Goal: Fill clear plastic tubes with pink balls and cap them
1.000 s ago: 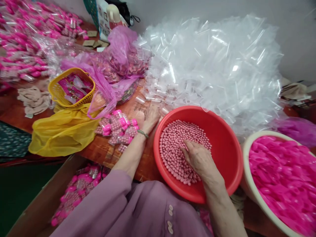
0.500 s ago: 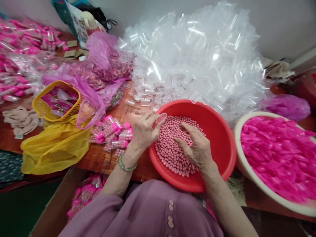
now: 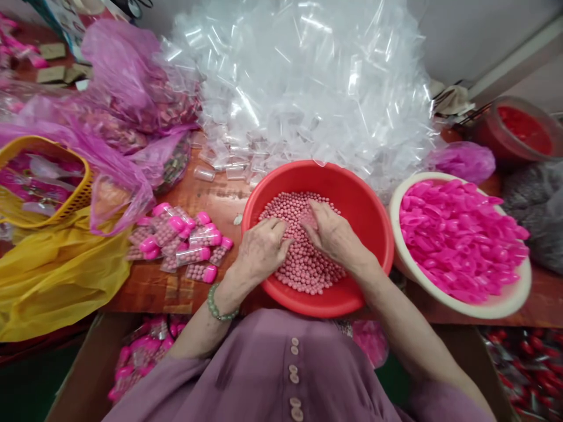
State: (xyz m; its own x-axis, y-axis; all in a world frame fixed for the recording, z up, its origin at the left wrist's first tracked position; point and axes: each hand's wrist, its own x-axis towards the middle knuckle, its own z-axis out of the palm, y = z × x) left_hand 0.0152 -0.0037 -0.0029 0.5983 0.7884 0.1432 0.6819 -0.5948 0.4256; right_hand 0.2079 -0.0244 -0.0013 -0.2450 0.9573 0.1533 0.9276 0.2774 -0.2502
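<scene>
A red basin [image 3: 373, 205] holds a heap of small pink beads [image 3: 303, 275]. My left hand [image 3: 264, 246], with a green bead bracelet [image 3: 214, 303] on its wrist, is down at the left side of the beads. Its fingers are curled, and the clear plastic tube seen in it earlier is hidden now. Facing it, my right hand [image 3: 336, 234] touches the beads with thumb and fingers apart; a blurred pink patch shows between them. To the left lie several bead-filled tubes [image 3: 185, 240] with bright pink caps.
Behind the basin rises a big pile of clear plastic tubes [image 3: 299, 76]. A cream tub [image 3: 523, 293] of bright pink plastic pieces [image 3: 457, 234] stands right. On the left are a yellow basket [image 3: 83, 187], a yellow bag [image 3: 61, 275] and purple bags [image 3: 123, 64]. Below the table edge lie more filled tubes [image 3: 141, 351].
My left hand has lowered to the beads, and its tube has gone from sight. My right hand has moved closer to it, fingers on the beads. The view has shifted right.
</scene>
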